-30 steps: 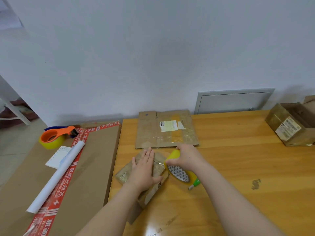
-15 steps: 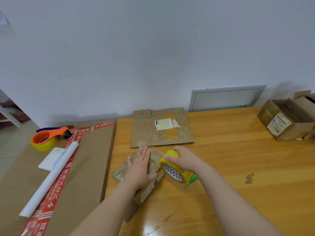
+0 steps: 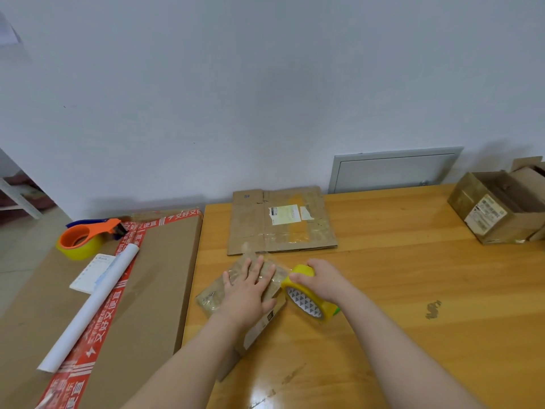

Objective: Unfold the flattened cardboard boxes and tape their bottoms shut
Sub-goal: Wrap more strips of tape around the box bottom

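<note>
A small cardboard box (image 3: 213, 296) stands on the wooden table (image 3: 413, 290), its taped face up. My left hand (image 3: 249, 290) lies flat on top of it, fingers spread. My right hand (image 3: 321, 280) grips a yellow tape roll (image 3: 306, 302) that touches the box's right edge; a green piece sticks out at the roll's lower right. Behind them a flattened cardboard box (image 3: 280, 221) with a white label lies flat on the table.
An opened cardboard box (image 3: 498, 206) stands at the table's right rear. Left of the table a large flat carton (image 3: 141, 290) with red tape carries an orange tape dispenser (image 3: 85, 236), a white paper roll (image 3: 91, 305) and a white card (image 3: 88, 271).
My right hand has slid the tape roll a little toward me along the box's right edge. My left hand stays pressed on the box. The view has shifted slightly.
</note>
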